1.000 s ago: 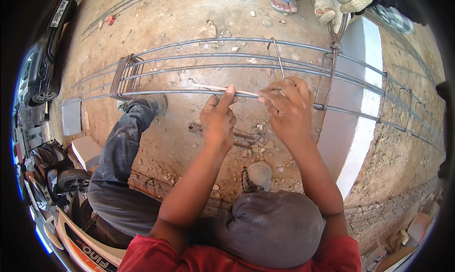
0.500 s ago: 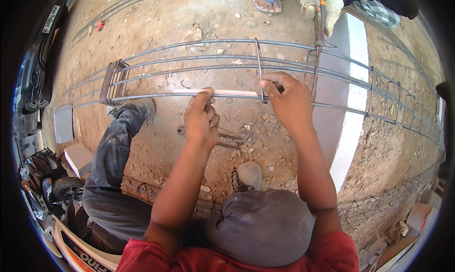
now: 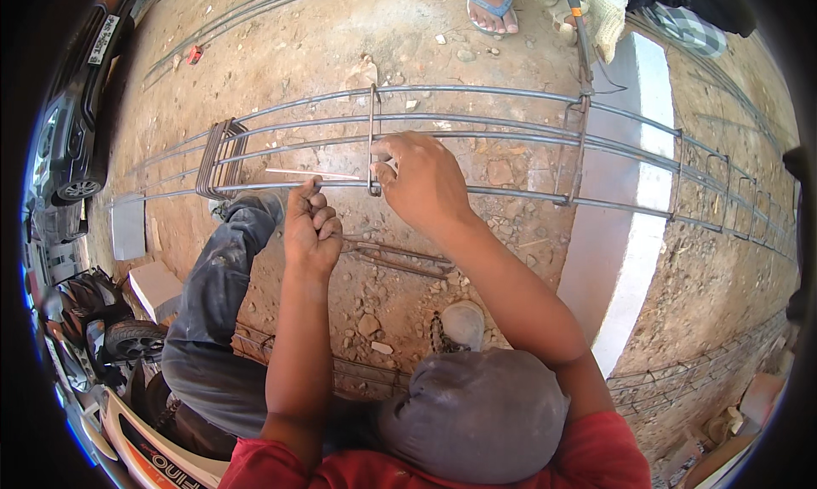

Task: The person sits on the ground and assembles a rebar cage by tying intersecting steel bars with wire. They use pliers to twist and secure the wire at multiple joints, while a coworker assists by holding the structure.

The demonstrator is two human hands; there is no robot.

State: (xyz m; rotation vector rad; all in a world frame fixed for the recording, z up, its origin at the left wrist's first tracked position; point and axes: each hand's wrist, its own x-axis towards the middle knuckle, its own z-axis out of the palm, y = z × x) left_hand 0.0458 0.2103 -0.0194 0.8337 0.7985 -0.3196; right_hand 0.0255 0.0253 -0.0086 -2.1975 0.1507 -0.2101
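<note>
left hand (image 3: 312,227) is pinching the stick (image 3: 288,172) by the near bar (image 3: 511,194). right hand (image 3: 421,178) is gripping the stirrup (image 3: 371,119) around the bars (image 3: 477,90); keeping it upright and square is likely helping

Shirt (image 3: 596,446): red, short-sleeved. Trousers (image 3: 208,289): long, dark blue-grey, pale dusty smudges on left leg; rounded grey fabric over right knee. Right shoe (image 3: 464,326): pale grey, rounded toe. Left hand (image 3: 311,223), right hand (image 3: 421,181): bare.
</note>
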